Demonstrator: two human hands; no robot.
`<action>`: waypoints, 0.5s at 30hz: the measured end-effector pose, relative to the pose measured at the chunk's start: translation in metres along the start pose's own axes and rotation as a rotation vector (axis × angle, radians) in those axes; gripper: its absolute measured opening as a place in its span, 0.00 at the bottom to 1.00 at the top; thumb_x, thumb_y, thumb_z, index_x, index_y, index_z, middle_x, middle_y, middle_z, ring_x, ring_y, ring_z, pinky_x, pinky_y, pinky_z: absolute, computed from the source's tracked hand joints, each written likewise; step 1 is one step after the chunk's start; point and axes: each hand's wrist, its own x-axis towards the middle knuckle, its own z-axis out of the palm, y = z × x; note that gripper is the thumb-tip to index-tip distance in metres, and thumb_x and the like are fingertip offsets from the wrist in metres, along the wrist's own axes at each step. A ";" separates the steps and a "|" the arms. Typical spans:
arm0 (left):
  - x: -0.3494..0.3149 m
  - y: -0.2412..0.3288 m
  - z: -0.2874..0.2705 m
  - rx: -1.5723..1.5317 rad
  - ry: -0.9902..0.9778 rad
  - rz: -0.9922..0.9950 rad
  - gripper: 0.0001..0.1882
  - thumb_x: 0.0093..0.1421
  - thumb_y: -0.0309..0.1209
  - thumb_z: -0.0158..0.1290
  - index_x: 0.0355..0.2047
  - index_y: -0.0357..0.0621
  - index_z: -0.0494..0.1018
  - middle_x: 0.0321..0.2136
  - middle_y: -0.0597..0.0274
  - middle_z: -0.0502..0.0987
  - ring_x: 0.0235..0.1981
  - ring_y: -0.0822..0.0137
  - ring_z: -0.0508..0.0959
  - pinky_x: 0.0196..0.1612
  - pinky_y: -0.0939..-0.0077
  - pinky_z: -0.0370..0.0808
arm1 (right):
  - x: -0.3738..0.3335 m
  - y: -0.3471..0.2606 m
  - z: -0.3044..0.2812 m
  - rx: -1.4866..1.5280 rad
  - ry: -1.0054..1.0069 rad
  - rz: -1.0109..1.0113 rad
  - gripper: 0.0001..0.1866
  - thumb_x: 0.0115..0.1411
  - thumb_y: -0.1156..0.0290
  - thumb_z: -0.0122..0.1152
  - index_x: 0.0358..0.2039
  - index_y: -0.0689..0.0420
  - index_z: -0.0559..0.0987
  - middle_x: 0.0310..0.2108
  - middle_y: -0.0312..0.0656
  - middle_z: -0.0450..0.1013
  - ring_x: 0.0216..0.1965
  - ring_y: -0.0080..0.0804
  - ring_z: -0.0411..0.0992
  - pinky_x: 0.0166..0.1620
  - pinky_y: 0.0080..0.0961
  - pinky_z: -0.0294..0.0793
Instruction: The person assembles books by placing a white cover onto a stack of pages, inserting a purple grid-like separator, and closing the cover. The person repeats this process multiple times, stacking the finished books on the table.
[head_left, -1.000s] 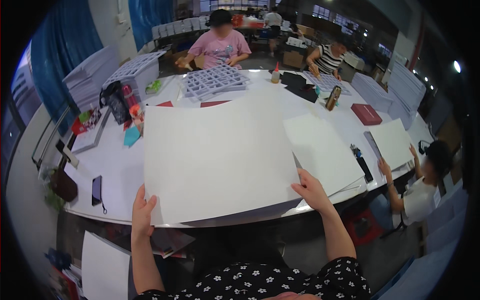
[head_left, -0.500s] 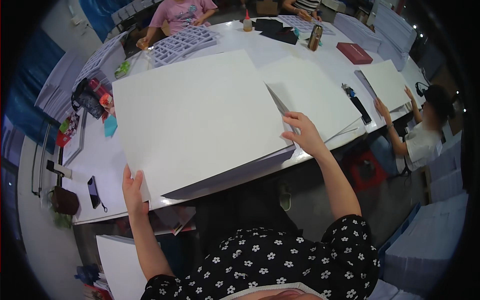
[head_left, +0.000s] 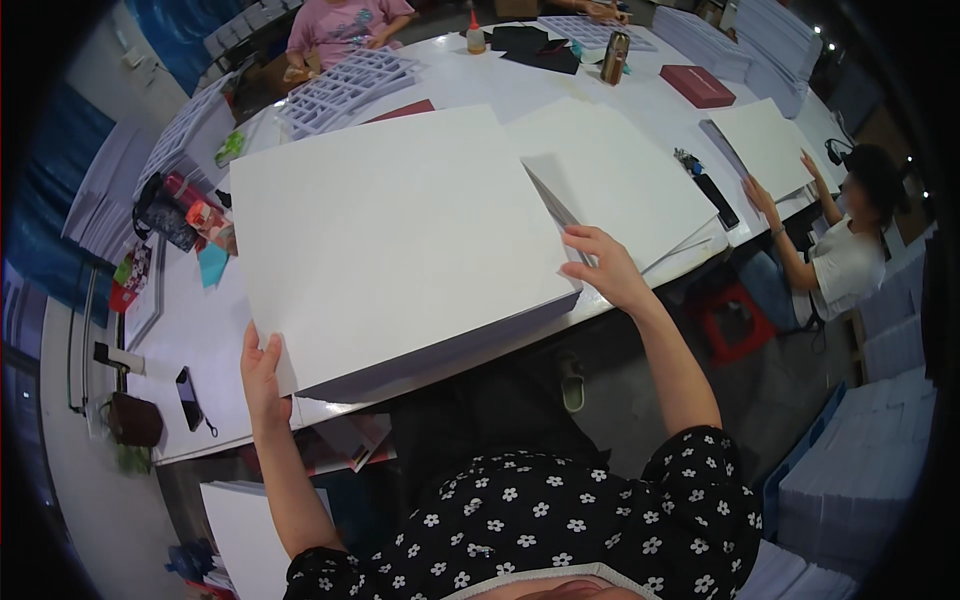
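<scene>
A thick stack of large white card sheets (head_left: 400, 230) lies before me at the table's near edge, its grey-looking side facing me. My left hand (head_left: 263, 380) grips its near left corner, thumb on top and the other fingers partly hidden. On the right edge, my right hand (head_left: 603, 268) holds the stack with its thumb and fingers pressed along the side. A grey gap or flap shows along that edge just beyond the right fingers. More white sheets (head_left: 600, 150) lie flat on the table to the right of the stack.
Lilac slotted trays (head_left: 345, 90), a glue bottle (head_left: 475, 38), a metal flask (head_left: 615, 58) and a red box (head_left: 697, 87) stand farther back. A phone (head_left: 188, 398) lies at left. At right, a co-worker (head_left: 845, 240) handles a white sheet (head_left: 760, 145); a red stool (head_left: 730, 320) stands below.
The stack's near edge has shifted slightly left, and more of its front side shows. A dark red edge has come into sight behind it. Both my hands keep their hold.
</scene>
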 end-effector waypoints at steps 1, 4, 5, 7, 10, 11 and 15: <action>0.001 0.000 -0.001 0.003 -0.003 -0.001 0.22 0.68 0.25 0.48 0.62 0.37 0.63 0.51 0.54 0.76 0.50 0.65 0.78 0.53 0.72 0.75 | 0.000 0.001 0.001 0.004 -0.004 -0.008 0.27 0.55 0.65 0.68 0.55 0.60 0.77 0.59 0.51 0.69 0.60 0.48 0.66 0.61 0.37 0.66; 0.002 0.000 -0.003 0.006 -0.006 -0.006 0.22 0.68 0.25 0.48 0.62 0.37 0.63 0.51 0.55 0.76 0.50 0.66 0.78 0.53 0.72 0.75 | 0.000 0.000 0.002 0.015 -0.007 -0.011 0.27 0.55 0.65 0.68 0.55 0.59 0.78 0.59 0.51 0.69 0.60 0.48 0.67 0.61 0.38 0.65; 0.002 0.000 -0.003 0.004 -0.002 -0.008 0.22 0.68 0.25 0.48 0.62 0.37 0.63 0.51 0.55 0.76 0.50 0.66 0.78 0.53 0.72 0.75 | 0.000 -0.001 0.002 0.019 -0.008 -0.009 0.27 0.55 0.64 0.69 0.55 0.59 0.78 0.59 0.51 0.69 0.60 0.49 0.67 0.61 0.38 0.65; 0.003 0.000 -0.003 0.004 0.001 -0.011 0.22 0.68 0.25 0.48 0.62 0.37 0.63 0.52 0.55 0.76 0.50 0.66 0.78 0.53 0.72 0.75 | -0.001 -0.003 0.002 0.024 -0.014 0.003 0.27 0.55 0.64 0.69 0.55 0.59 0.78 0.59 0.51 0.70 0.60 0.48 0.66 0.61 0.38 0.65; 0.003 0.002 -0.001 0.012 -0.005 -0.014 0.22 0.68 0.25 0.49 0.62 0.37 0.63 0.52 0.54 0.76 0.50 0.66 0.78 0.54 0.72 0.75 | -0.001 -0.001 0.003 0.018 -0.014 0.011 0.27 0.56 0.63 0.69 0.55 0.59 0.77 0.59 0.51 0.69 0.61 0.48 0.66 0.62 0.38 0.65; 0.004 0.004 -0.001 0.015 -0.008 -0.015 0.22 0.68 0.25 0.49 0.62 0.37 0.63 0.52 0.54 0.76 0.50 0.66 0.78 0.54 0.72 0.75 | -0.002 0.000 0.003 0.014 -0.012 0.013 0.27 0.56 0.63 0.69 0.55 0.58 0.77 0.59 0.51 0.69 0.61 0.48 0.66 0.62 0.38 0.65; 0.006 0.003 -0.002 0.027 -0.011 -0.012 0.23 0.68 0.25 0.49 0.63 0.37 0.62 0.53 0.54 0.76 0.51 0.65 0.78 0.54 0.72 0.74 | -0.003 0.003 0.003 0.034 -0.009 0.031 0.27 0.56 0.63 0.69 0.55 0.58 0.78 0.60 0.51 0.69 0.61 0.49 0.65 0.62 0.38 0.64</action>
